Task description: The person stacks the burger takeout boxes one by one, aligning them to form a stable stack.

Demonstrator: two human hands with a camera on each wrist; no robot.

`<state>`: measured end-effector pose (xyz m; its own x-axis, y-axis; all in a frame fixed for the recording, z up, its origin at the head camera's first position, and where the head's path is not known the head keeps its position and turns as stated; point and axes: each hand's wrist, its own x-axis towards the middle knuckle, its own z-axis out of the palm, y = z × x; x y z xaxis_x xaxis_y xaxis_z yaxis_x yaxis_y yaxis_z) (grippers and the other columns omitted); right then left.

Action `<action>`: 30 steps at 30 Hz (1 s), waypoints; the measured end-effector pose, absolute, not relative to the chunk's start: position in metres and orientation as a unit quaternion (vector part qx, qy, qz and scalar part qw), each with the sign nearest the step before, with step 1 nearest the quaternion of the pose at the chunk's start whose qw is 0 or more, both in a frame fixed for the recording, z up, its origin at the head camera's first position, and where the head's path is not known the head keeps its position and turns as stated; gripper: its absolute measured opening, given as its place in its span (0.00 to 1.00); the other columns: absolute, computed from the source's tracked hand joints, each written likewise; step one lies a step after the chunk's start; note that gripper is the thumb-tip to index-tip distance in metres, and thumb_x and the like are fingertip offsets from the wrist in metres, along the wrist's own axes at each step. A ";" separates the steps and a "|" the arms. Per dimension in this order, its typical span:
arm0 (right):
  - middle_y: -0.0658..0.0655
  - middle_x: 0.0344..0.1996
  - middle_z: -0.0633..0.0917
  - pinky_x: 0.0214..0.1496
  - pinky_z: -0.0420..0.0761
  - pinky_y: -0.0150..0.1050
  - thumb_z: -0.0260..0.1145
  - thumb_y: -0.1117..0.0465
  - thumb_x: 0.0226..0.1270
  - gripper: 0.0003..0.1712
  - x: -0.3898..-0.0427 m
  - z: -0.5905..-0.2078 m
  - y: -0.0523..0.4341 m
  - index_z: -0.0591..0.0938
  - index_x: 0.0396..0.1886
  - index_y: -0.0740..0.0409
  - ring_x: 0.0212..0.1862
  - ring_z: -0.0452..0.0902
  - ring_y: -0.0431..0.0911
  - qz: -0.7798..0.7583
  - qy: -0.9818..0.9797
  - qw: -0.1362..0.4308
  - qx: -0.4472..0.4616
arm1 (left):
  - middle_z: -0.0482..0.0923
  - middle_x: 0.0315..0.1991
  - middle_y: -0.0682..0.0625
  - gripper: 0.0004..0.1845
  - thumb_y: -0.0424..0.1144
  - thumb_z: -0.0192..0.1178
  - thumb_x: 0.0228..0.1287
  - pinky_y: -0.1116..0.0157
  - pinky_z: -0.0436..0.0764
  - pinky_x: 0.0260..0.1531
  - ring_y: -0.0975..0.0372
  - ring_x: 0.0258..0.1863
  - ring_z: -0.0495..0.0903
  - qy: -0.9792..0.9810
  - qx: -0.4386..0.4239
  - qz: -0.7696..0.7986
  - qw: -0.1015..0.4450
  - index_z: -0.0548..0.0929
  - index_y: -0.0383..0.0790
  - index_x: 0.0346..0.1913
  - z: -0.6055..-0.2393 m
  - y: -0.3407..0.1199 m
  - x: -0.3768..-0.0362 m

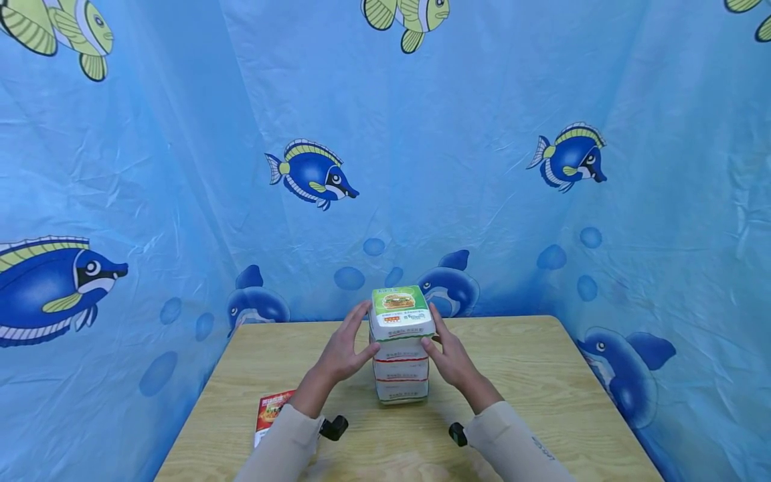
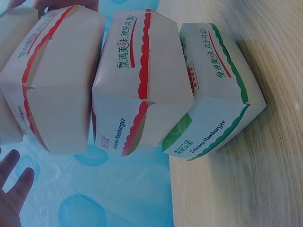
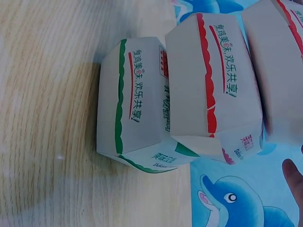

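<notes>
A stack of several paper hamburger boxes (image 1: 401, 368) stands upright on the table. The top box (image 1: 399, 309) has a green lid with a burger picture; red-trimmed boxes (image 2: 123, 71) lie under it, and a green-trimmed box (image 3: 132, 99) forms the base, turned slightly against those above. My left hand (image 1: 343, 348) is at the left of the top box, fingers extended and spread, thumb towards its front corner. On the other side, my right hand (image 1: 450, 358) has its fingers along the top box's right side and its thumb at the front edge.
A red and white burger-print package (image 1: 269, 414) lies at the table's front left, partly covered by the left forearm. The wooden table (image 1: 512, 375) has its far edge behind the stack. A blue fish-print curtain (image 1: 421, 214) surrounds it.
</notes>
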<state>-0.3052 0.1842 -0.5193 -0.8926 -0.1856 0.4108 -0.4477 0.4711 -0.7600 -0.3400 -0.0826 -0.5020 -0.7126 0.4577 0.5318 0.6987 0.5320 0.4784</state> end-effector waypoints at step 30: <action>0.51 0.76 0.54 0.64 0.67 0.58 0.65 0.35 0.61 0.57 -0.306 -0.523 0.181 0.39 0.78 0.32 0.73 0.54 0.55 0.489 -0.857 0.104 0.124 | 0.45 0.77 0.51 0.49 0.67 0.56 0.60 0.36 0.69 0.54 0.46 0.71 0.57 -0.855 -0.339 -0.350 0.177 0.47 0.56 0.78 -0.503 -0.078 -0.344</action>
<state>-0.3064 0.1807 -0.5226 -0.9477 -0.1117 0.2991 -0.3143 0.4918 -0.8120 -0.3436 -0.0776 -0.5033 -0.7069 0.4564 0.5404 0.7044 0.5239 0.4789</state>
